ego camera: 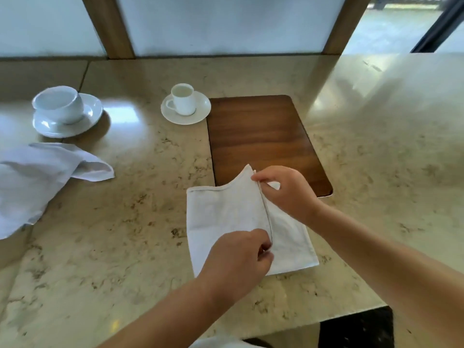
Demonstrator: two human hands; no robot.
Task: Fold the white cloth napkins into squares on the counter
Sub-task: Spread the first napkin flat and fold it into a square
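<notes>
Head view looks down on a beige marble counter. Near the middle, toward 5 o'clock, lies a white napkin, part-folded, its far edge overlapping the near corner of a dark wooden board set at 12 o'clock from it. The top layer is lifted along its right edge. The right hand pinches that edge at its far end, thumb and forefinger pressed together on the cloth, the other fingers curled. The left hand pinches the same edge at its near end, fingertips closed on the hem, and covers the napkin's near left part. Both forearms come in from 5 and 6 o'clock.

At 9 o'clock a second white napkin lies crumpled and unfolded, running off the left edge, well apart from the first. Beyond it, at 10 o'clock, a wide white cup stands on a saucer. At 11 o'clock a small white cup with its handle to the left stands on its own saucer, whose rim touches or just overlaps the board's far left corner. Frosted panes with wooden posts back the counter.

Counted: two napkins, two cups, two saucers, one board, two hands. Nothing lies between the hands and the napkin; the board is partly under it.
</notes>
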